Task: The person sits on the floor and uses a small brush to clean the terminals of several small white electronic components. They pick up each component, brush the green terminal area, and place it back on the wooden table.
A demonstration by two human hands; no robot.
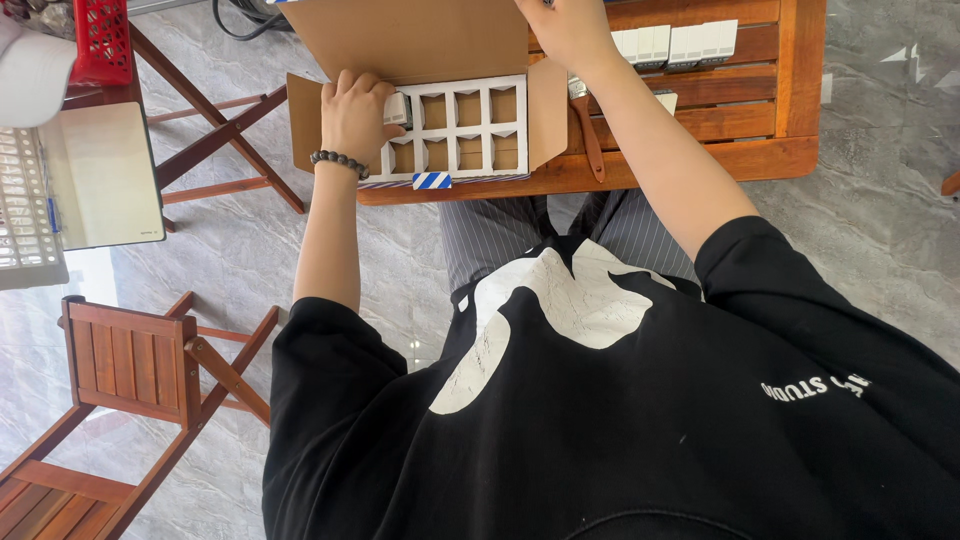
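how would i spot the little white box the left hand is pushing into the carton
Start at the wooden slatted table and find the open cardboard carton with a white divider grid inside. The left hand, with a dark bead bracelet, rests on the grid's left end. The small white box sits by its fingers in the upper left cell; the other visible cells look empty.

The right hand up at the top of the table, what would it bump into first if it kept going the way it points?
The right hand points away from the body, toward the table's far side. The picture ends just past it, so nothing shows in its path. The row of small white boxes sits beside that line, not in it.
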